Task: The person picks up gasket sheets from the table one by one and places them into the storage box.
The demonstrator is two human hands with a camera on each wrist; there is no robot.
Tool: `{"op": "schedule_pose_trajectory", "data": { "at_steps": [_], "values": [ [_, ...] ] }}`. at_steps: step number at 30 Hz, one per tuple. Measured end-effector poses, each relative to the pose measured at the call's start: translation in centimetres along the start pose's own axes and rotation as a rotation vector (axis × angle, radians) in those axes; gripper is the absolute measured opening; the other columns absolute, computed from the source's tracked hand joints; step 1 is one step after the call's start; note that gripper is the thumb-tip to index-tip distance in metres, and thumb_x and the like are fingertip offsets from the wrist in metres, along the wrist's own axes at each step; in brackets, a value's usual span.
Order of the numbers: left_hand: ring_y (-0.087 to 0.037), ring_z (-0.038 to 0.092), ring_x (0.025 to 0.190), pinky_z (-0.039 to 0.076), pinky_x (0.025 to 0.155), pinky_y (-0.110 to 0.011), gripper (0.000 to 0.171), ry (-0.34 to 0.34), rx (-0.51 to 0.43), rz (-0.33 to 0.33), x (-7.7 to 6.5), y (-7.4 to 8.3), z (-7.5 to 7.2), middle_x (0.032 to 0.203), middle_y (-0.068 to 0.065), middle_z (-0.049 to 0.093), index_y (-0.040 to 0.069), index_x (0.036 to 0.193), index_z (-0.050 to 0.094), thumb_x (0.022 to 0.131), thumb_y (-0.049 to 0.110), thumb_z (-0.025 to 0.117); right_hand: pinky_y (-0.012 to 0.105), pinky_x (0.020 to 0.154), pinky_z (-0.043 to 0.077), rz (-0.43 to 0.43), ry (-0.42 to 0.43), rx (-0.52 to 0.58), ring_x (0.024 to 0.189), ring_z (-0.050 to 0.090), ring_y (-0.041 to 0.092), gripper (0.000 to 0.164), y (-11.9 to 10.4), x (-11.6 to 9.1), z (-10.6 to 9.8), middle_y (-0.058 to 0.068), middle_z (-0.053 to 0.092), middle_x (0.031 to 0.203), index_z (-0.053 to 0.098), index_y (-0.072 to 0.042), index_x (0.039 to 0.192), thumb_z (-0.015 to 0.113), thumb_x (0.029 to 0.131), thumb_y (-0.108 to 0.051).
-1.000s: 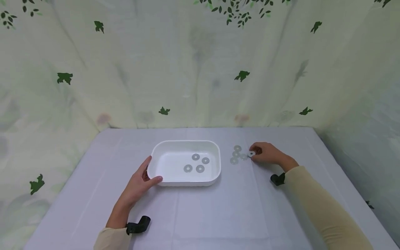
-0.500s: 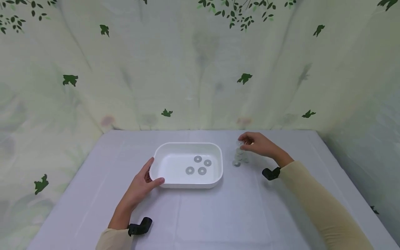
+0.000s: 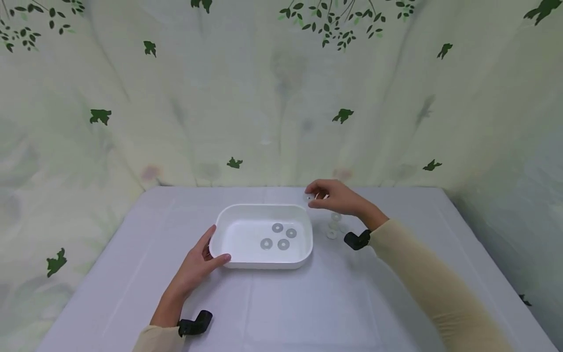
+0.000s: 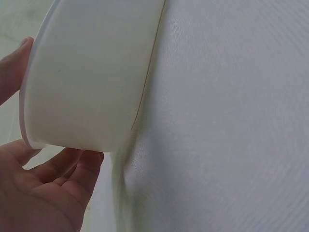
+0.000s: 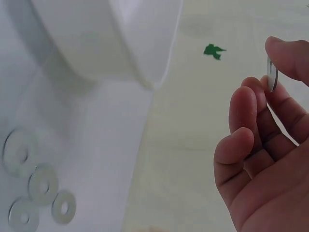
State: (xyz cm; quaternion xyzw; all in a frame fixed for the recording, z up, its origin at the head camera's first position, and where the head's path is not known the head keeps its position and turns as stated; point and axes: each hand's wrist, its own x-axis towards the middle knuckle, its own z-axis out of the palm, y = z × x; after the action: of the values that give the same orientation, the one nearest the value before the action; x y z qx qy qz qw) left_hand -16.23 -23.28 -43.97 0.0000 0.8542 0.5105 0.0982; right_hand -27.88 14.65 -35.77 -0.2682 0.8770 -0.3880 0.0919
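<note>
My left hand grips the left end of a white oblong tray, its thumb over the near rim. In the left wrist view, bent fingers rest against the tray's outer wall. Several flat grey washers lie inside the tray, toward its right half. Up off the table, past the tray's far right corner, my right hand pinches one washer between thumb and forefinger. The other fingers of that hand are bent and hold nothing.
Several loose washers lie on the white tablecloth right of the tray, partly behind the right wrist's black camera. A pale curtain with leaf prints hangs behind the table's far edge.
My right hand has lifted a washer from beside the loose ones and carried it left, toward the tray's far right corner. The left hand keeps its grip on the tray.
</note>
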Motion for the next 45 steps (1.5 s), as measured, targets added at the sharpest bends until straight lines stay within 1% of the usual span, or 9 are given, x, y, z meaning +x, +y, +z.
{"op": "schedule_pose_trajectory", "data": {
  "at_steps": [6, 9, 13, 22, 25, 30, 33, 38, 45],
  "values": [
    [-0.036, 0.034, 0.148, 0.043, 0.093, -0.01, 0.099, 0.001, 0.003, -0.002, -0.2, 0.0, 0.2, 0.167, -0.015, 0.015, 0.018, 0.161, 0.008, 0.089, 0.03, 0.075, 0.034, 0.092, 0.051, -0.003, -0.032, 0.015, 0.1, 0.06, 0.021, 0.035, -1.6, 2.1, 1.5, 0.007, 0.065, 0.115, 0.064, -0.01, 0.124, 0.071, 0.091, -0.019],
    [-0.035, 0.034, 0.149, 0.043, 0.096, -0.012, 0.099, 0.004, 0.014, 0.004, -0.2, 0.0, 0.2, 0.167, -0.015, 0.015, 0.018, 0.161, 0.008, 0.089, 0.03, 0.074, 0.033, 0.091, 0.052, 0.003, -0.044, 0.023, 0.102, 0.06, 0.021, 0.034, -2.3, 3.2, 2.3, 0.006, 0.065, 0.116, 0.064, -0.012, 0.124, 0.071, 0.091, -0.019],
    [-0.035, 0.033, 0.149, 0.041, 0.093, -0.008, 0.098, 0.01, 0.01, 0.01, 0.0, 0.1, 0.2, 0.167, -0.015, 0.015, 0.017, 0.161, 0.009, 0.09, 0.029, 0.074, 0.03, 0.088, 0.052, 0.022, -0.075, 0.047, 0.103, 0.06, 0.021, 0.036, -3.0, 4.4, 3.5, 0.005, 0.064, 0.118, 0.063, -0.013, 0.126, 0.07, 0.091, -0.02],
    [-0.035, 0.034, 0.148, 0.04, 0.089, -0.005, 0.098, 0.008, 0.004, 0.001, 0.1, 0.2, 0.2, 0.167, -0.015, 0.016, 0.018, 0.161, 0.008, 0.09, 0.028, 0.074, 0.03, 0.089, 0.052, 0.013, -0.095, 0.083, 0.104, 0.062, 0.02, 0.033, -3.7, 5.4, 5.2, 0.005, 0.064, 0.119, 0.065, -0.015, 0.123, 0.071, 0.091, -0.019],
    [-0.034, 0.034, 0.149, 0.043, 0.097, -0.014, 0.098, 0.014, 0.02, -0.016, 0.1, 0.3, 0.3, 0.167, -0.014, 0.016, 0.019, 0.161, 0.008, 0.089, 0.03, 0.074, 0.029, 0.088, 0.051, 0.015, -0.095, 0.095, 0.105, 0.061, 0.021, 0.032, -3.8, 5.8, 5.7, 0.004, 0.064, 0.119, 0.065, -0.015, 0.123, 0.07, 0.091, -0.019],
    [-0.036, 0.036, 0.148, 0.041, 0.11, -0.041, 0.099, 0.019, 0.078, -0.035, 0.0, 0.5, 0.2, 0.167, -0.015, 0.017, 0.019, 0.161, 0.008, 0.09, 0.035, 0.073, 0.027, 0.084, 0.051, 0.02, -0.094, 0.098, 0.104, 0.06, 0.019, 0.032, -4.1, 6.7, 6.5, 0.003, 0.066, 0.115, 0.065, -0.016, 0.123, 0.071, 0.091, -0.02],
    [-0.036, 0.036, 0.147, 0.04, 0.111, -0.046, 0.099, 0.016, 0.083, -0.025, 0.0, 0.5, 0.1, 0.167, -0.016, 0.018, 0.018, 0.161, 0.007, 0.09, 0.036, 0.073, 0.026, 0.083, 0.051, 0.012, -0.089, 0.095, 0.103, 0.061, 0.019, 0.033, -4.3, 7.0, 6.8, 0.004, 0.067, 0.113, 0.066, -0.014, 0.122, 0.072, 0.09, -0.019],
    [-0.036, 0.038, 0.147, 0.042, 0.11, -0.044, 0.101, 0.005, 0.079, -0.004, 0.1, 0.7, 0.2, 0.166, -0.016, 0.02, 0.017, 0.161, 0.006, 0.089, 0.036, 0.074, 0.027, 0.086, 0.05, 0.034, -0.099, 0.109, 0.105, 0.06, 0.019, 0.034, -4.2, 7.1, 7.3, 0.005, 0.067, 0.113, 0.066, -0.013, 0.123, 0.072, 0.09, -0.018],
    [-0.035, 0.039, 0.145, 0.045, 0.106, -0.037, 0.101, 0.003, 0.066, -0.022, 0.1, 0.6, 0.3, 0.166, -0.016, 0.02, 0.017, 0.161, 0.006, 0.089, 0.034, 0.074, 0.031, 0.091, 0.05, 0.047, -0.133, 0.099, 0.108, 0.06, 0.019, 0.038, -3.3, 7.1, 8.2, 0.005, 0.066, 0.116, 0.065, -0.011, 0.127, 0.072, 0.09, -0.02]
  ]
}}
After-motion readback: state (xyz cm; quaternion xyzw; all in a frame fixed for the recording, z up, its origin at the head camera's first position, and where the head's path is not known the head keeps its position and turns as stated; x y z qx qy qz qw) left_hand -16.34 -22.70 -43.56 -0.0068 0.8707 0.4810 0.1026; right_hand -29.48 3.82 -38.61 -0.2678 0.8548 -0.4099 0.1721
